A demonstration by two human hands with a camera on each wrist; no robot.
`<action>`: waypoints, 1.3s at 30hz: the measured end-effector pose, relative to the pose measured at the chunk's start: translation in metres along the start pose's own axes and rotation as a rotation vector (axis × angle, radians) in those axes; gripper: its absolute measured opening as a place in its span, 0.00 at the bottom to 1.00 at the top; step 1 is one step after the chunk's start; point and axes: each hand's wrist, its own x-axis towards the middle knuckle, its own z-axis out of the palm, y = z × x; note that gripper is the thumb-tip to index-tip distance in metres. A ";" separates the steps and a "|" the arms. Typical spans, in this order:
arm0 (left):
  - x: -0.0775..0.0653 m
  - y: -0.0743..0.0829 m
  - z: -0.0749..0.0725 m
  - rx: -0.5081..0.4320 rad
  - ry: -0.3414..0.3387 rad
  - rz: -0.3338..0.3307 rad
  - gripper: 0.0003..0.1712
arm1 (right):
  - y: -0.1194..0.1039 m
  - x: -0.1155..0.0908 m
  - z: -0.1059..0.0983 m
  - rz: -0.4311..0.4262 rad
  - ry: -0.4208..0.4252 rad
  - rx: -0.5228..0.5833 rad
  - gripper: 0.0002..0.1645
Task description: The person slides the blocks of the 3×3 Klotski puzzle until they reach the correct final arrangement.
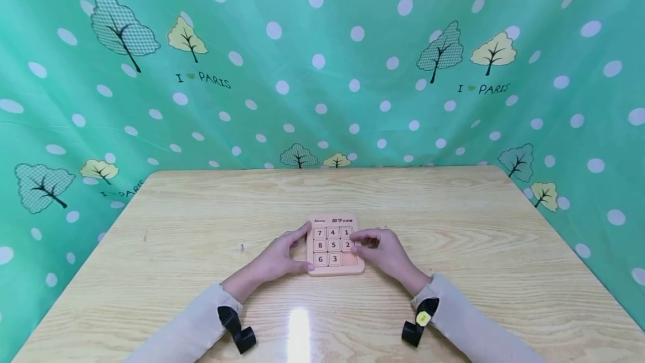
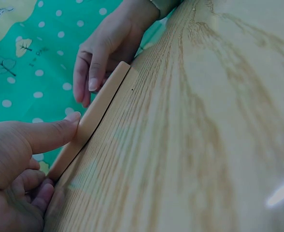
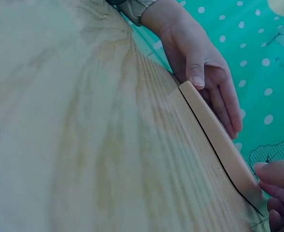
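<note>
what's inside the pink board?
Eight number tiles sit in the board: 7 4 1, 8 5 2, 6 3 by row. The bottom-right slot is bare. The right hand hides part of the board's right side; anything under the tiles is covered.

Head view looks down; wrist views skim tabletop (image 1: 433, 206).

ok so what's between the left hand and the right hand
In the head view, the pink number puzzle lies between them: the left hand holds its left side, and the right hand has its fingertips over the right side.
</note>
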 end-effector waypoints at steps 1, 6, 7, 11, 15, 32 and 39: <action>0.000 0.000 0.000 0.001 0.000 -0.003 0.57 | 0.000 0.000 0.000 0.002 0.000 0.003 0.15; 0.000 0.000 0.000 -0.002 -0.001 -0.001 0.57 | -0.001 -0.001 0.000 0.009 0.010 -0.003 0.15; 0.000 0.000 0.000 -0.002 -0.002 0.002 0.57 | -0.001 -0.001 0.000 0.004 0.011 -0.010 0.15; -0.001 0.000 0.000 -0.001 -0.001 0.005 0.57 | -0.001 -0.001 0.000 -0.012 0.012 -0.035 0.15; -0.002 0.000 0.001 -0.002 0.005 -0.006 0.56 | -0.001 0.000 -0.001 -0.035 -0.002 -0.048 0.14; -0.001 0.002 0.000 0.000 0.000 0.002 0.56 | 0.009 0.005 -0.014 -0.071 -0.149 -0.004 0.13; -0.001 0.001 0.001 0.004 0.006 -0.005 0.56 | 0.012 0.007 -0.016 -0.102 -0.193 0.020 0.12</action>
